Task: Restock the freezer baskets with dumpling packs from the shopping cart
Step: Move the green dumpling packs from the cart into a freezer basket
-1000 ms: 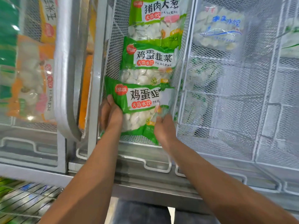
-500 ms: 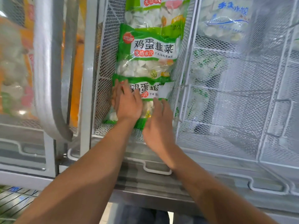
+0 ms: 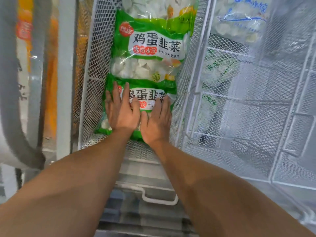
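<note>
A green dumpling pack lies flat at the near end of a white mesh freezer basket. My left hand and my right hand press on it side by side, fingers straight. Just beyond it lies a second green pack, its lower edge overlapping the near pack. A third pack shows at the top edge. The shopping cart is out of view.
To the right stand more white mesh baskets, one with a pale blue-printed dumpling pack at the top. Orange packs sit behind the grey freezer frame on the left. A white handle lies below my forearms.
I lowered the near pack from a two-handed grip into the basket, let go, and laid both palms flat on it. The view has moved closer.
</note>
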